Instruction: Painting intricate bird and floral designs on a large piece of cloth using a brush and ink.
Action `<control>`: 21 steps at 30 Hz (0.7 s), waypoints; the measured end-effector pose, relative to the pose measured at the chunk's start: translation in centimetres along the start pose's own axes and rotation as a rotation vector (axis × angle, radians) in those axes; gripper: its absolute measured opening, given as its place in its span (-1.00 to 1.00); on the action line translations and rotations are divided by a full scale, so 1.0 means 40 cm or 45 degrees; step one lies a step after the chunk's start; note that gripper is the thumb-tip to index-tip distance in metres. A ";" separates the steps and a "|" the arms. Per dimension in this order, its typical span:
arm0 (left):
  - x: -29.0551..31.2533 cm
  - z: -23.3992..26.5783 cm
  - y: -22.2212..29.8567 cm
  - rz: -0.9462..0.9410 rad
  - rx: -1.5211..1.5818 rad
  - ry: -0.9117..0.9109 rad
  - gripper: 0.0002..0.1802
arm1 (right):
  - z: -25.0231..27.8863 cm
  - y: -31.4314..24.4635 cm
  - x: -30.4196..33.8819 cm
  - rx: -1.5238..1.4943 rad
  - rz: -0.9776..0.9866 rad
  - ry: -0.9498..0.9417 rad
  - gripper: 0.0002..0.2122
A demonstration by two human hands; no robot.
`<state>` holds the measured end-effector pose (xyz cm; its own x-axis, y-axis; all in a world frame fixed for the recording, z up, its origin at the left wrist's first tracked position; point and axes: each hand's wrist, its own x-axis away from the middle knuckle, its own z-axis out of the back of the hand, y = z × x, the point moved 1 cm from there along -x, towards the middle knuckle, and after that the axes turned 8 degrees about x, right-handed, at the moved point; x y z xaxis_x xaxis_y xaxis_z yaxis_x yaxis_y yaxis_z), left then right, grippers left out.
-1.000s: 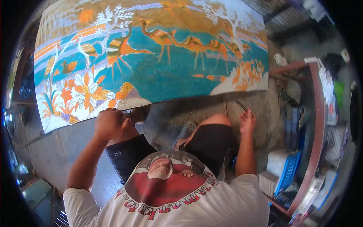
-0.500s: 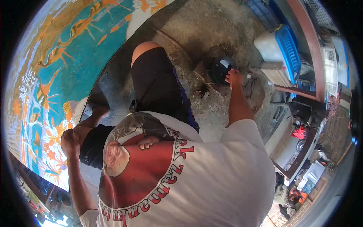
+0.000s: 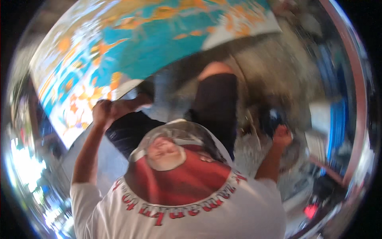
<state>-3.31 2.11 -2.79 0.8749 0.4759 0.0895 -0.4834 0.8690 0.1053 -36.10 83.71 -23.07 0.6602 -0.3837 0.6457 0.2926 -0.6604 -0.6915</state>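
A large painted cloth (image 3: pixel 155 53), teal with orange and white plant and animal figures, spreads across the far left side. My left hand (image 3: pixel 102 112) is closed in a fist by my left knee, in front of the cloth's near edge; whatever it may hold is hidden. On the right, my right hand (image 3: pixel 282 136) is closed beside a dark round pan (image 3: pixel 271 116) low at the floor. Blur hides whether anything sits between its fingers.
My bent legs in dark shorts (image 3: pixel 217 105) lie between the cloth and the pan. Right of the pan stands a pale bin (image 3: pixel 319 115) with a blue lid (image 3: pixel 337 123). A reddish-brown beam (image 3: pixel 356 87) runs along the far right. A thin stick lies on the stained floor (image 3: pixel 266 67).
The view has swung left, so everything sits further right and more of the cloth shows. My right hand has drawn back slightly from over the pan. My left fist stays by the knee.
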 end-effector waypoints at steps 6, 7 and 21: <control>0.044 0.081 0.060 0.137 0.161 0.023 -0.65 | -0.496 0.061 0.175 -0.101 -0.153 -0.855 -0.71; 0.048 0.087 0.057 0.160 0.163 -0.006 -0.65 | -0.607 0.095 0.227 -0.102 -0.195 -1.002 -0.71; 0.032 0.085 -0.045 0.191 0.561 0.246 -0.57 | -1.642 0.994 0.887 0.776 -0.064 -1.740 -0.76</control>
<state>-1.39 0.70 0.52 0.7641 0.6435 -0.0449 -0.5335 0.6695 0.5169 -46.49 1.43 -6.41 0.6602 0.7419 0.1174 0.3429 -0.1586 -0.9259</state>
